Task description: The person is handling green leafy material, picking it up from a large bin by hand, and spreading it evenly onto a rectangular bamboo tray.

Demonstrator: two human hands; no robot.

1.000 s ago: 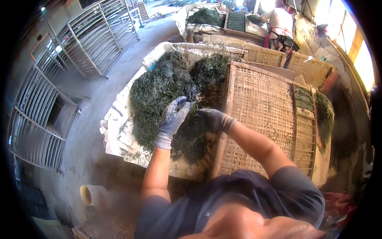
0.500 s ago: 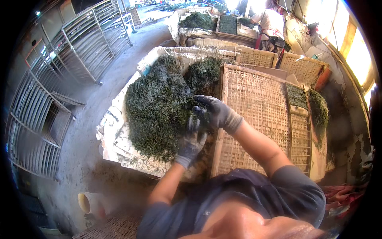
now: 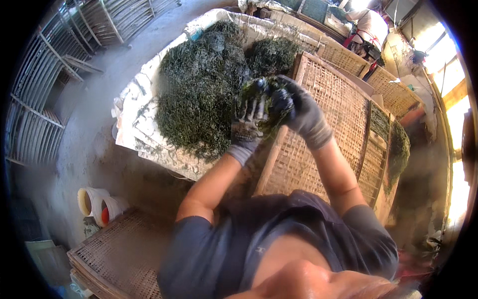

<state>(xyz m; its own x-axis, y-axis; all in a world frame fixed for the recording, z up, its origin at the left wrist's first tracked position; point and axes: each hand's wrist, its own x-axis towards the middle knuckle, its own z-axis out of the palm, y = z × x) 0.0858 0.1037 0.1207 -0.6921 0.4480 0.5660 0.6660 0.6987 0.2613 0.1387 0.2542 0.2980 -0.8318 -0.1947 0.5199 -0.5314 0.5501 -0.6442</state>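
A large heap of dark green, stringy seaweed-like strands [image 3: 199, 104] fills the left of a white-lined bin, with a smaller mound [image 3: 273, 56] behind. At the heap's right edge, my gloved left hand [image 3: 246, 125] and gloved right hand [image 3: 304, 110] press a clump of the strands [image 3: 253, 90] between them. The right hand's fingers curl over the clump from the right; the left hand's fingers lie against its near side. A woven bamboo tray [image 3: 333, 119] in a wooden frame slants just right of my hands.
Slatted racks [image 3: 37, 119] line the left. White buckets [image 3: 115, 207] stand on the floor, near another woven tray [image 3: 122, 244]. More green strands [image 3: 398, 149] hang at the right end of the bamboo tray. Farther back, a person [image 3: 371, 27] bends over the work area.
Both hands have come up off the heap, and the clump between them now shows more fully. My view has tilted downward, bringing the floor tray and buckets further in.
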